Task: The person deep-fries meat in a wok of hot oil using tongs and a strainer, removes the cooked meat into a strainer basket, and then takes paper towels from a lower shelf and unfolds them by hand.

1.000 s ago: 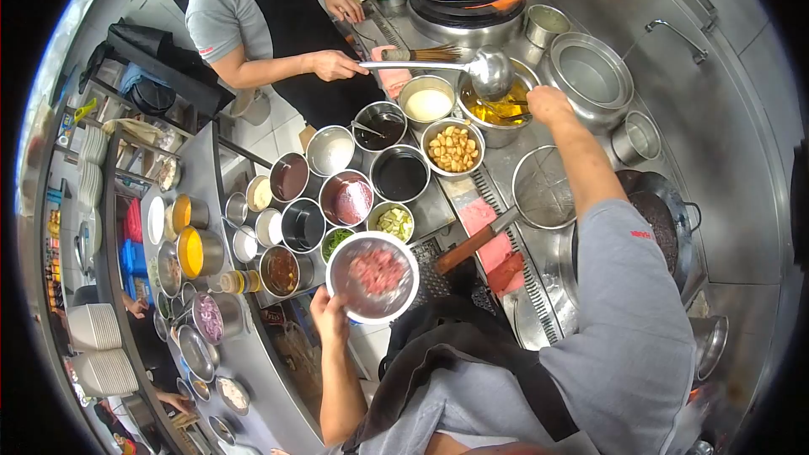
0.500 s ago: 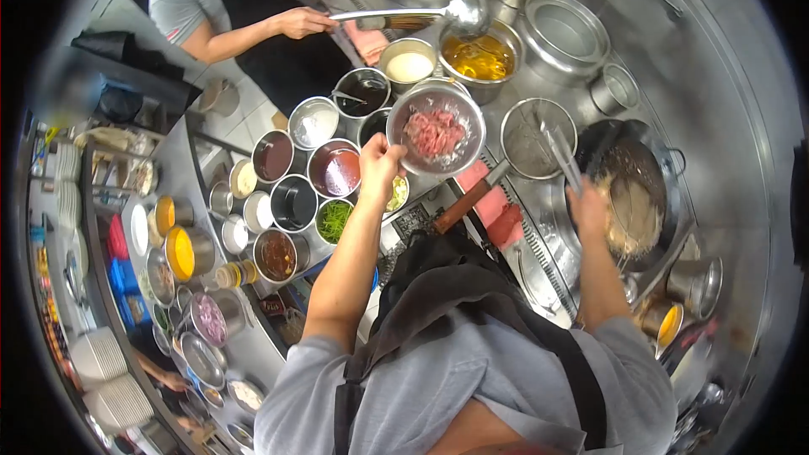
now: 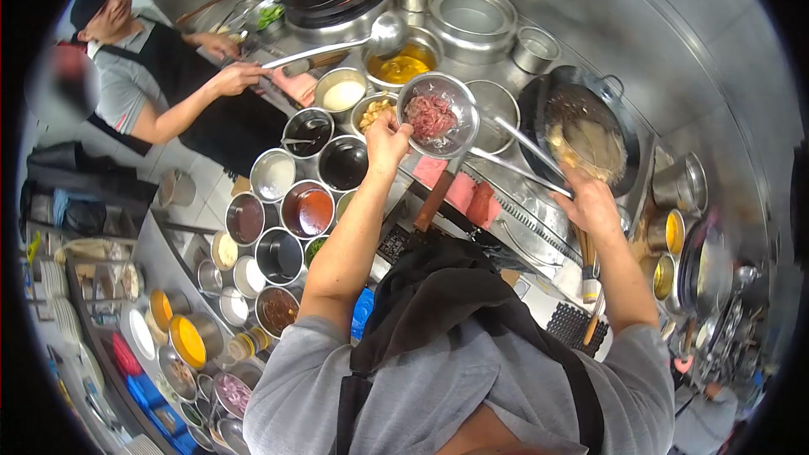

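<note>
Red meat (image 3: 430,118) lies in a metal bowl (image 3: 463,125) whose rim is gripped by the left hand (image 3: 389,145), in front of a wire strainer (image 3: 495,94). The right hand (image 3: 592,204) is closed around metal tongs (image 3: 529,148), their arms spread toward the bowl, just beside a dark wok (image 3: 534,108).

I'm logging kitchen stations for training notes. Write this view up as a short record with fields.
Left grip: holds metal bowl at its rim
Bowl contents: reddish meat
Right grip: holds metal tongs, legs apart
To the right: wok with dark and pale contents
Co-worker's hand: holds ladle
Ladle position: appears above pot of yellow liquid
</note>
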`<state>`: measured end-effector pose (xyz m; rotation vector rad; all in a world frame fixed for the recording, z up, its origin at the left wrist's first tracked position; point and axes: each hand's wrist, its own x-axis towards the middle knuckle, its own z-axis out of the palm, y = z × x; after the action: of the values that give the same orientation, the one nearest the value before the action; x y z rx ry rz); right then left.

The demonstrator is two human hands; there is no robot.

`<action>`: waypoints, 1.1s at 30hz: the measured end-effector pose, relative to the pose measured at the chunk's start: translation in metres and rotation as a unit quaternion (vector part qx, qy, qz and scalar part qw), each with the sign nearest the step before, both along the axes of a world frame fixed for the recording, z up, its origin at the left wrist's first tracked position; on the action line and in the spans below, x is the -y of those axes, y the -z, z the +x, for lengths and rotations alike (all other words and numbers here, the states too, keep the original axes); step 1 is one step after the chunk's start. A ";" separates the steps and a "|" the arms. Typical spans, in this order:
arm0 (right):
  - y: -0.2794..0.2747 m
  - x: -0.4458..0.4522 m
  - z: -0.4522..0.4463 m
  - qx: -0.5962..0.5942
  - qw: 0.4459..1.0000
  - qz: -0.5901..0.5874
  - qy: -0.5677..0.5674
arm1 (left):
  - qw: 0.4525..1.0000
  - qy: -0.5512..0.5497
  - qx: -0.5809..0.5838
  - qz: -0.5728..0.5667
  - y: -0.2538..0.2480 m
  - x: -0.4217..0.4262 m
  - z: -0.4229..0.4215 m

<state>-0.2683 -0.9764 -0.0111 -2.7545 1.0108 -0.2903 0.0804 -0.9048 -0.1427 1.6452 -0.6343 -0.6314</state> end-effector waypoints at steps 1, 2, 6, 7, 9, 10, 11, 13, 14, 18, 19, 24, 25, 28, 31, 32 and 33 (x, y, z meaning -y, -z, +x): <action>-0.003 -0.002 -0.001 0.002 1.000 -0.003 0.014 | 1.000 0.014 0.002 -0.003 -0.004 0.005 -0.007; -0.006 -0.002 -0.002 -0.041 0.999 -0.008 0.002 | 0.999 0.037 0.037 -0.009 -0.007 0.011 -0.015; -0.016 0.013 -0.031 -0.092 0.996 -0.017 0.008 | 0.979 0.072 0.189 -0.008 0.015 0.043 -0.037; -0.018 0.019 -0.038 -0.098 0.995 -0.019 0.008 | 0.979 0.076 0.189 -0.013 0.007 0.048 -0.044; -0.027 0.029 -0.061 -0.062 0.997 -0.047 0.000 | 0.991 0.086 0.096 0.047 -0.016 0.052 -0.063; -0.032 0.035 -0.072 -0.031 0.999 -0.040 0.003 | 0.992 0.092 0.073 0.048 -0.012 0.059 -0.069; -0.036 0.041 -0.083 -0.001 0.999 -0.032 0.006 | 0.992 0.095 0.070 0.047 -0.001 0.068 -0.072; -0.046 0.060 -0.102 0.011 0.997 0.018 0.080 | 0.996 0.076 0.048 0.028 0.011 0.088 -0.083; -0.049 0.072 -0.111 -0.008 0.992 0.025 0.125 | 0.997 0.073 -0.011 0.035 0.004 0.093 -0.093; -0.012 0.147 -0.143 -0.069 0.975 -0.002 0.211 | 0.991 0.083 -0.107 -0.005 0.020 0.121 -0.120; 0.003 0.163 -0.144 -0.069 0.974 0.001 0.216 | 0.990 0.087 -0.107 -0.001 0.022 0.124 -0.126; 0.041 0.211 -0.149 -0.115 0.926 0.059 0.355 | 0.990 0.082 -0.115 -0.018 0.023 0.130 -0.136; 0.039 0.210 -0.154 -0.116 0.926 0.062 0.354 | 0.989 0.081 -0.123 -0.028 0.026 0.128 -0.135; 0.018 0.186 -0.174 0.007 0.948 -0.064 0.310 | 0.994 0.074 -0.086 -0.006 0.013 0.124 -0.132; -0.029 0.122 -0.153 0.039 0.972 -0.044 0.228 | 0.994 0.084 -0.067 -0.005 0.005 0.125 -0.125; -0.040 0.103 -0.148 0.037 0.983 0.008 0.181 | 0.995 0.085 -0.047 -0.009 0.004 0.127 -0.125; -0.024 0.098 -0.153 0.042 0.993 -0.038 0.107 | 0.995 0.090 -0.028 -0.016 0.001 0.129 -0.127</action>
<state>-0.4217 -1.0745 0.0129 -2.6760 1.2982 -0.4828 -0.0467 -1.0339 -0.1433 1.5461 -0.7538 -0.7925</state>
